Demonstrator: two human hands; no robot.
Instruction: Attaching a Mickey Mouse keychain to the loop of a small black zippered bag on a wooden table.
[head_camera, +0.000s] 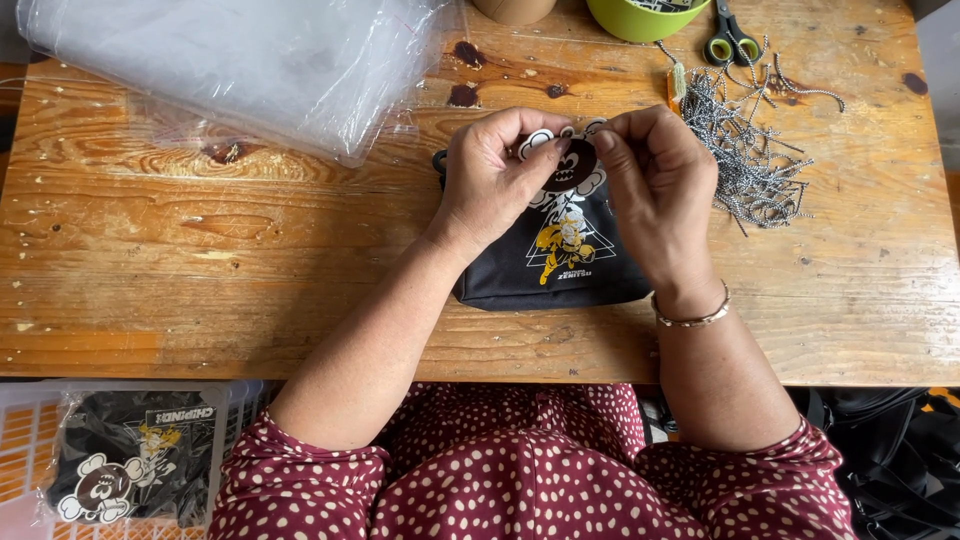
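A small black pouch (560, 265) with a yellow and white printed figure lies on the wooden table (200, 260). Over its top edge, my left hand (495, 180) and my right hand (650, 185) both pinch a dark brown and white cartoon-shaped tag (572, 160). The fingertips of both hands meet at the tag's top and hide part of it. A bracelet circles my right wrist.
A stack of clear plastic bags (250, 60) lies at the back left. A pile of black-and-white cords (745, 150) sits right, with green-handled scissors (730, 40) and a green bowl (640, 18) behind. A packed pouch (130, 465) rests in a crate (25, 430) below left.
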